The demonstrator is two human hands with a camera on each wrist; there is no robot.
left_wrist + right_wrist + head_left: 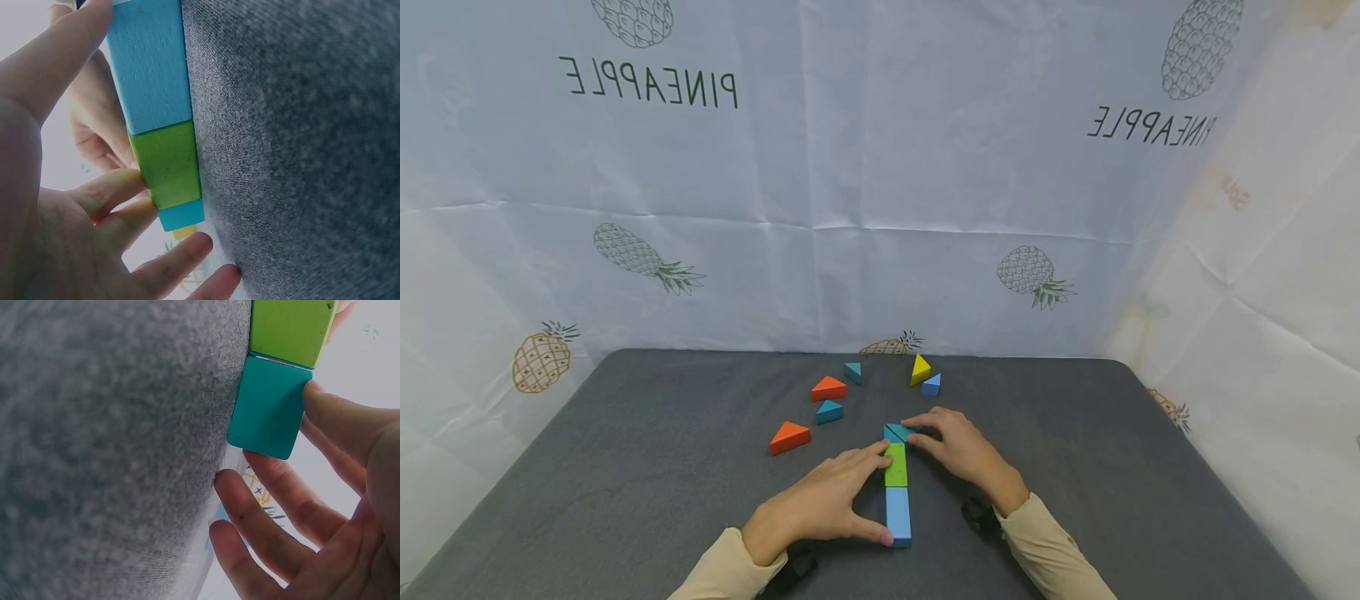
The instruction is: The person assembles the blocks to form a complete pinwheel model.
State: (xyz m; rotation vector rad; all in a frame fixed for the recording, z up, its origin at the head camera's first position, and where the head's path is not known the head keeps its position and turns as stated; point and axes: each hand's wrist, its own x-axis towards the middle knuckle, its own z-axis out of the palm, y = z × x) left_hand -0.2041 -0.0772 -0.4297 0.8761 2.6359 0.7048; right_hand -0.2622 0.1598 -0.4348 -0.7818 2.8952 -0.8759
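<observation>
A light blue block (898, 512), a green block (896, 465) and two teal triangular blocks form a line in front of the person. The left hand (823, 498) spans the line's left side, its thumb touching the near end of the light blue block and its fingertips against the green block (167, 164). At the far end, the right hand (967, 452) pinches the right-hand teal triangular block (269, 406) between thumb and forefinger. That block lies against the other teal triangular block (892, 433), beyond the green one. The right hand's other fingers extend past the block in the right wrist view.
Two orange triangular blocks (791, 437) and two more teal triangular blocks (829, 412) lie left of the line. Farther back are a yellow triangular block (921, 370) and a blue triangular block (931, 384). A pineapple-print cloth (880, 283) hangs behind the dark grey table (625, 467).
</observation>
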